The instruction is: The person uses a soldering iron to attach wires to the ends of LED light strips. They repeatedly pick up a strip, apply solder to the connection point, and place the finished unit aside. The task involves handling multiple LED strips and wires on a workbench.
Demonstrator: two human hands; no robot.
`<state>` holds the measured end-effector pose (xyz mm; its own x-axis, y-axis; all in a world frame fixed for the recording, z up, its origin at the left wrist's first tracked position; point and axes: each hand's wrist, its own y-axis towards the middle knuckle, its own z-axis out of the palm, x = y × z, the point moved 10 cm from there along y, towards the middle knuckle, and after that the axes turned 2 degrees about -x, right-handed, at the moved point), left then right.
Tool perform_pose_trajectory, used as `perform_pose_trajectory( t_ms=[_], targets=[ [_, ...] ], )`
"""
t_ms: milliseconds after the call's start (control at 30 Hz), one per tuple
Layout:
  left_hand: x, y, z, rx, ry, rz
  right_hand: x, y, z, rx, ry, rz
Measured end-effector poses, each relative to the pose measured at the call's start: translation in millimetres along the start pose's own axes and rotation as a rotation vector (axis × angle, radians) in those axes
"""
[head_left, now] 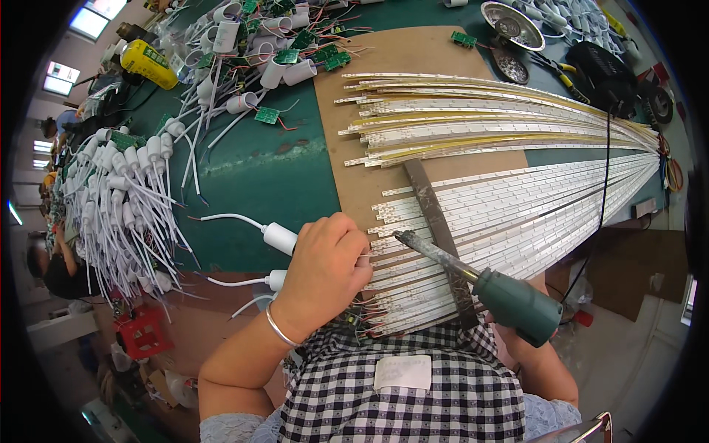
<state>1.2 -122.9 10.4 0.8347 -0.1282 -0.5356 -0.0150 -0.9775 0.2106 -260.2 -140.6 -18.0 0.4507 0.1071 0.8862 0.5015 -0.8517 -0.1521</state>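
The left hand (329, 266) presses down on the ends of the white LED strips (509, 214) fanned across the desk (251, 170), steadying them for the soldering iron (473, 277) (right hand hidden beneath its green handle, grip unclear).

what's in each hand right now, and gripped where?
Right hand, mostly hidden: soldering iron, held at its green handle, tip at the LED strip ends. Left hand: closed over the strip ends beside a white cylindrical plug; what it pinches can't be told.
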Motion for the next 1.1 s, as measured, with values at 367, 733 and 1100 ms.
perform_pose_trajectory(
  t_ms=[367, 733, 1100],
  targets=[
    [0, 0, 0, -0.004, 0.0, -0.009, -2, -4, 1, -0.013, 0.048, 0.037],
    [4, -1, -4, 0.047, -0.062, -0.099, -6, -5, -1, -0.033, 0.085, 0.044],
    [5, -3, -4, 0.018, -0.049, -0.06, 11, 6, 3, 0.029, 0.129, -0.024]
  ],
)
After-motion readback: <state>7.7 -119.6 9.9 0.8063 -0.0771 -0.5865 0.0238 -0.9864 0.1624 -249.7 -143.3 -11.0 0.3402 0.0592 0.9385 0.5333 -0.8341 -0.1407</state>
